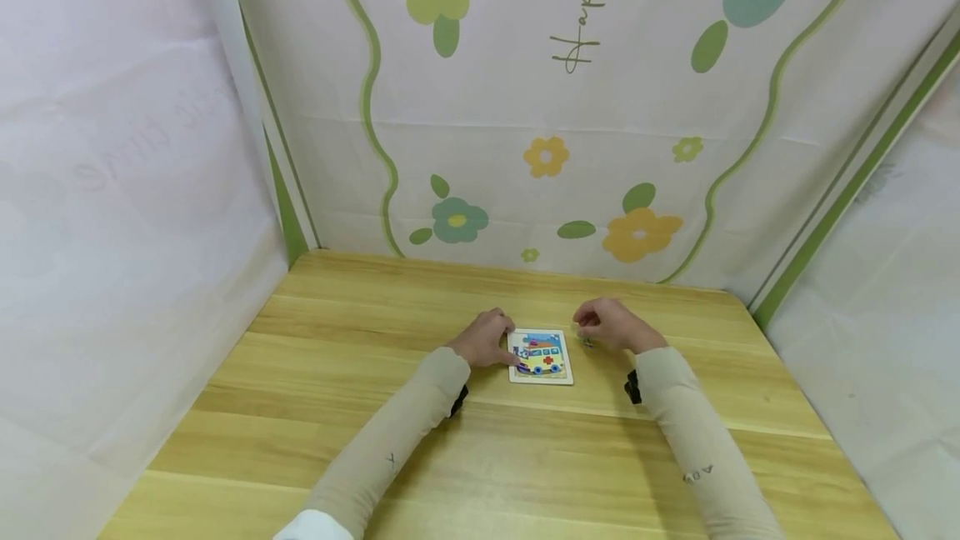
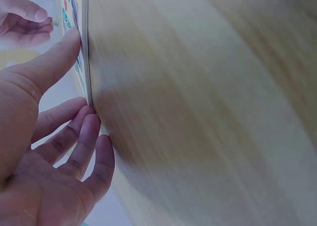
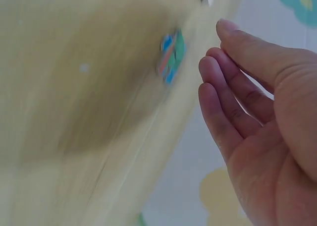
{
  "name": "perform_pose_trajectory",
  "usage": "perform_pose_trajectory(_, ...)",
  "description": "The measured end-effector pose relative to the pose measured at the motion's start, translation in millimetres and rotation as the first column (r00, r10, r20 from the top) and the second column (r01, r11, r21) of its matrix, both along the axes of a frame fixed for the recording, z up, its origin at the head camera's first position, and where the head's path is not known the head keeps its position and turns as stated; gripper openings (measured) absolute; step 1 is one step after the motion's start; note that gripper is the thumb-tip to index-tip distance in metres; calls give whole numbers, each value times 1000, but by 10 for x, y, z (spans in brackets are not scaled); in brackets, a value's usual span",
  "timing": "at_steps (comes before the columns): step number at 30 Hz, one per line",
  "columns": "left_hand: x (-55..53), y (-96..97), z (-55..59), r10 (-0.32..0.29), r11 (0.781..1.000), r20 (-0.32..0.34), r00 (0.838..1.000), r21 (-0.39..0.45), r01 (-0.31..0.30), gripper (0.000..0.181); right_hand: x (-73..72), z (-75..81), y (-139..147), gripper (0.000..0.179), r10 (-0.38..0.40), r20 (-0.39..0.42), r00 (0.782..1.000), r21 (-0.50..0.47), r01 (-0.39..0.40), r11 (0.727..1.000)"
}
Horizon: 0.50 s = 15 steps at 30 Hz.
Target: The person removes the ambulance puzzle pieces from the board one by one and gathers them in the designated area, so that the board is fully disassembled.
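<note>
1. Nearest the camera, a beige left sleeve (image 1: 390, 440) comes in from seven o'clock and slants across the wooden table (image 1: 525, 465) toward one.
2. Left hand (image 1: 482, 340), at the nine-to-ten o'clock side of a puzzle board (image 1: 542, 381): thumb laid on the board's face, fingertips along its edge, fingers relaxed rather than wrapped round it.
3. The board lies flat, showing a yellow van (image 1: 543, 359) with a red cross.
4. Just off the board's two-to-three o'clock side, a small loose piece (image 3: 172, 56), blue, green and orange, rests on the table. In the right wrist view its long axis runs roughly one to seven, and it lies at nine o'clock from the right fingertips, apart from them. The right hand (image 1: 613, 327) is the nearer one.
5. That hand's fingers bend gently, thumb tip close to forefinger, with nothing visible in its grasp.
6. Right sleeve (image 1: 697, 440) trails back toward five o'clock.
</note>
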<state>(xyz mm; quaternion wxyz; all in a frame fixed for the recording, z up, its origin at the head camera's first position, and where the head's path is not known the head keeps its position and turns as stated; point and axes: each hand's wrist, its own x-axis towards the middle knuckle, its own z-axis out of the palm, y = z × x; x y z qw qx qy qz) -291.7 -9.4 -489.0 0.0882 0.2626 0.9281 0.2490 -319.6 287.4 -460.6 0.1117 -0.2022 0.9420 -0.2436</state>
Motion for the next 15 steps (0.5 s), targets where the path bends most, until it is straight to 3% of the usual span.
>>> perform_pose_trajectory(6,-14,-2,-9,-4,1000,-6,1000,-3,4,64,43,-19,-287,21,110,-44,993,17,-109,994)
perform_pose_trajectory(15,17,-2,39,-1,1000,14,1000,8,1,64,80,-59,-538,17,162,-30,986,25,-161,987)
